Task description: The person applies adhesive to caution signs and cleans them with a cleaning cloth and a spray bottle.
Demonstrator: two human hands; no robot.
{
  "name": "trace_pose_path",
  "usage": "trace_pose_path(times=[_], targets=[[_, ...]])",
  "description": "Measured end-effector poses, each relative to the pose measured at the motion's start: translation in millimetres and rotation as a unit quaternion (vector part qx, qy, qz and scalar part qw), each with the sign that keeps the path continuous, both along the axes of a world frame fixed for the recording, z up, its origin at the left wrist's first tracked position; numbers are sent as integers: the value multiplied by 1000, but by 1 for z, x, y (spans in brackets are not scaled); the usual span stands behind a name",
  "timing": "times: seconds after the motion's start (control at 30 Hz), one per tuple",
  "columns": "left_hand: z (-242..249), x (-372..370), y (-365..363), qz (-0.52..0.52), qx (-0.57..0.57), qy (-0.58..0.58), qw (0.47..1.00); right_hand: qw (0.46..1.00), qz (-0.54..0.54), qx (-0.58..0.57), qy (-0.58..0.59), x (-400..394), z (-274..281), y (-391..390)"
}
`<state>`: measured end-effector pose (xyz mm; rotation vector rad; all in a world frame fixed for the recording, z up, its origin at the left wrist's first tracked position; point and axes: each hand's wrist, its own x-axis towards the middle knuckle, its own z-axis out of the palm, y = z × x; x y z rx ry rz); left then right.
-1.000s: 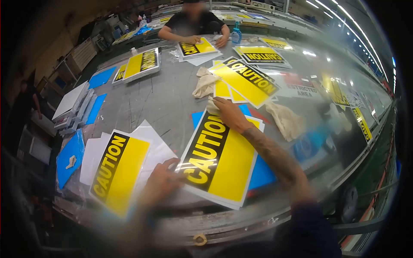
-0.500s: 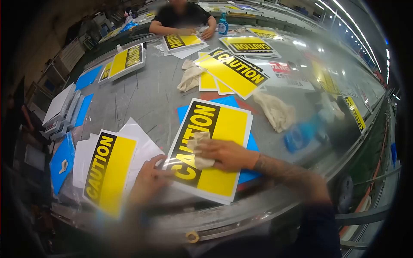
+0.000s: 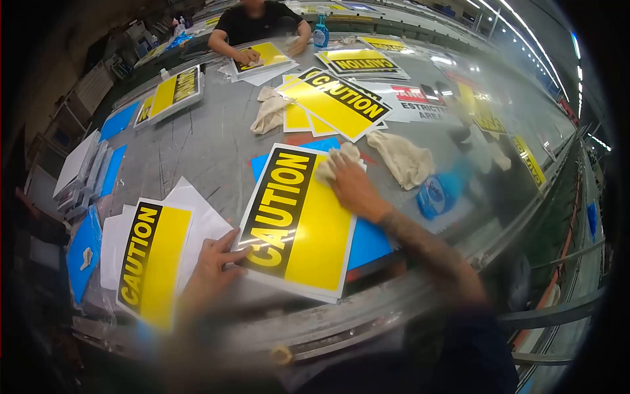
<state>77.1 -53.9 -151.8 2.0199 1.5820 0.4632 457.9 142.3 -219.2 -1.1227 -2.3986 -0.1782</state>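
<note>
A yellow and black CAUTION sign (image 3: pixel 298 223) lies on the grey table (image 3: pixel 203 151) in front of me, on top of blue sheets. My right hand (image 3: pixel 354 187) presses a cream rag (image 3: pixel 335 163) onto the sign's far right corner. My left hand (image 3: pixel 213 262) rests flat on the sign's near left corner, fingers spread, holding it down. A second CAUTION sign (image 3: pixel 147 259) lies to the left on white sheets.
More CAUTION signs (image 3: pixel 331 98) and loose rags (image 3: pixel 403 157) lie across the table's middle. A blue spray bottle (image 3: pixel 440 190) lies on its side at right. Across the table a person in a black shirt (image 3: pixel 252 23) wipes another sign, with a spray bottle (image 3: pixel 320 33) beside them.
My right hand has swept the rag from the sign's middle up to its far right corner. The left hand has stayed on the near left corner.
</note>
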Motion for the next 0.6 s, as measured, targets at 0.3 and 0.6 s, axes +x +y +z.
trace_pose_path(times=[0.3, 0.6], targets=[[3, 1, 4, -9, 18, 26, 999, 999, -4, -25, -44, 6, 18, -45], [1, 1, 4, -25, 40, -3, 999, 990, 10, 33, -140, 14, 31, -61]])
